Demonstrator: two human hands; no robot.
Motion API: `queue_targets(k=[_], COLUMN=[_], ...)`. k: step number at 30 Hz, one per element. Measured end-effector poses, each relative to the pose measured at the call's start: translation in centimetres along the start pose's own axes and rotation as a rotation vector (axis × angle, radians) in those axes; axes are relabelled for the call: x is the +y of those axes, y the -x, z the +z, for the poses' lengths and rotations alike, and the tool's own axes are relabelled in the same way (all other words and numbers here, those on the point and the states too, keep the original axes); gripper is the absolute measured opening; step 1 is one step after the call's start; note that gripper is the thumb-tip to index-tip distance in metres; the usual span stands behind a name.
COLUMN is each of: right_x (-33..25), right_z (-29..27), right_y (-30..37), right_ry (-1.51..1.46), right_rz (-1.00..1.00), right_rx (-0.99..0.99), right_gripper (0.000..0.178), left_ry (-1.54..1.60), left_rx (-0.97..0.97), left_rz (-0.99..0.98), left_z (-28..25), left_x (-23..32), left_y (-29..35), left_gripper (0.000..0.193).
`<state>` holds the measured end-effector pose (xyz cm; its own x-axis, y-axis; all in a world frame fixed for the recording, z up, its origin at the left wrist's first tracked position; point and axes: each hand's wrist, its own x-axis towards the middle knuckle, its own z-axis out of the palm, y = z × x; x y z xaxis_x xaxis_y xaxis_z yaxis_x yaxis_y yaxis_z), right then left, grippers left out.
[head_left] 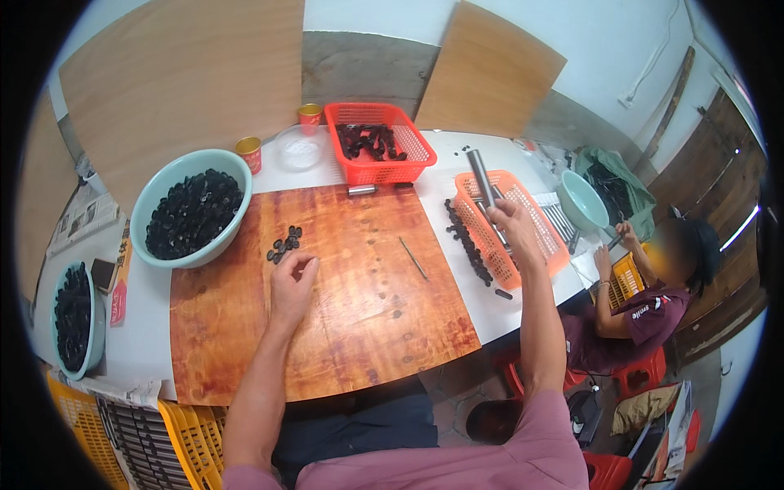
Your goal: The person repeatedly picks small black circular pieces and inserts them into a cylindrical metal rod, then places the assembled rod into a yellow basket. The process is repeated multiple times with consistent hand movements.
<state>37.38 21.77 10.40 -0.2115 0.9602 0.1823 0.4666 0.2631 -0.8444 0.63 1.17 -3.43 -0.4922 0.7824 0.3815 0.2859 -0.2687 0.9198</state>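
Observation:
My right hand (513, 222) grips a shiny metal tube (480, 173), tilted up over an orange basket (557, 255) at the right that has more metal tubes in it. My left hand (294, 278) rests at the left of the brown wooden board (351, 327), its fingers curled together. Whatever they may hold is hidden. Just beyond those fingers lies a small group of black oval pieces (286, 242). A thin metal rod (413, 259) lies on the board between my hands.
Black pieces fill a large pale green basin (140, 214) and a smaller basin (98, 343) at the left. A red basket (347, 167) with black parts stands at the back. More black pieces (469, 245) line the orange basket. A co-worker (645, 318) sits at the right.

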Motion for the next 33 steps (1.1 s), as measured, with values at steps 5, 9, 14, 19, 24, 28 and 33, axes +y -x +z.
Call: queue_targets(k=[5,9,14,19,24,28,33], right_x=[-2.6,-5.7,-7.1,-6.8,-7.4,-7.4,-6.3], right_z=[9.3,16.4,22.5,25.5,25.8,25.6,25.7], right_y=[6.7,10.4,11.5,12.2,13.1,14.2,14.1], right_ry=[-0.837,-0.951,-0.479,0.134,0.240,0.058,-0.078], right_rz=[0.235,0.354,0.054,-0.556,-0.935,-0.911,-0.602], right_rx=[-0.620,-0.781,-0.487,-0.149,-0.095,-0.219,-0.247], right_gripper=[0.031,0.034,0.026,0.032,0.039,0.040,0.026], left_ry=[0.462,0.711,0.803,0.915,1.066,1.098,1.146], left_rx=[-0.183,-0.177,0.034,0.040,0.039,0.030,0.011], left_rz=[-0.325,-0.440,-0.438,-0.510,-0.593,-0.610,-0.637], left_z=[0.0,0.0,-0.5,-1.2,-1.0,-1.0,-0.9], left_x=[1.7,3.1,2.6,2.2,2.7,2.6,1.5], left_y=[-0.1,-0.1,-0.5,-0.7,-0.6,-0.4,-0.2], left_gripper=[0.025,0.032,0.033,0.030,0.031,0.029,0.028])
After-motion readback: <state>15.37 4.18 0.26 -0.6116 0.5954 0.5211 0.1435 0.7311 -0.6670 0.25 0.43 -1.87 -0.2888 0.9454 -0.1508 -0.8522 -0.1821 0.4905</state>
